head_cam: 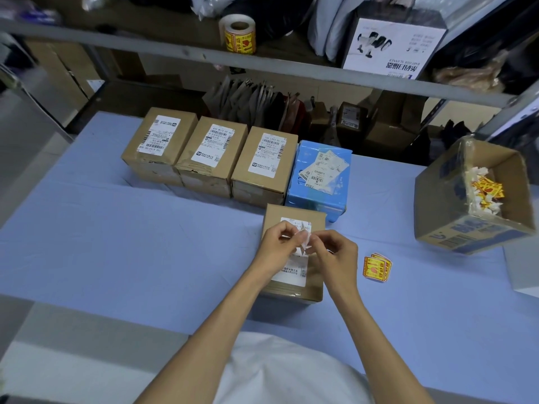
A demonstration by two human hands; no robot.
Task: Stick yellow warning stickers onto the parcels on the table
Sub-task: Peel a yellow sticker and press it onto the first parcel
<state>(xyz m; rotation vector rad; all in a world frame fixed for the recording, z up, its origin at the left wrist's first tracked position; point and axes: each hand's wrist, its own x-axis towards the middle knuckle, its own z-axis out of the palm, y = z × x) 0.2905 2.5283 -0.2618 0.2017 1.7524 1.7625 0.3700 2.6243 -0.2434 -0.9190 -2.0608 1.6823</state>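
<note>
Peeling stage. The left hand (275, 243) and right hand (335, 255) meet over the near parcel (316, 220). Each pinches an edge of a small white slip (304, 239) between thumb and fingertips. The slip is judged to be a sticker seen from its backing side, and no yellow sticker shows on this parcel. The next move calls for freeing the adhesive face, then pressing it flat on bare cardboard clear of the shipping label.

Spare stickers (377, 267) lie at 3 o'clock from the parcel. Three brown parcels (214, 158) and a blue parcel (319, 173) stand in a row from 10 to 12 o'clock. An open carton (455, 228) of scraps sits at 2 o'clock. The table (145, 243) wears a pale blue cloth. A sticker roll (237, 33) stands on the metal shelving (175, 51) at 12 o'clock.
</note>
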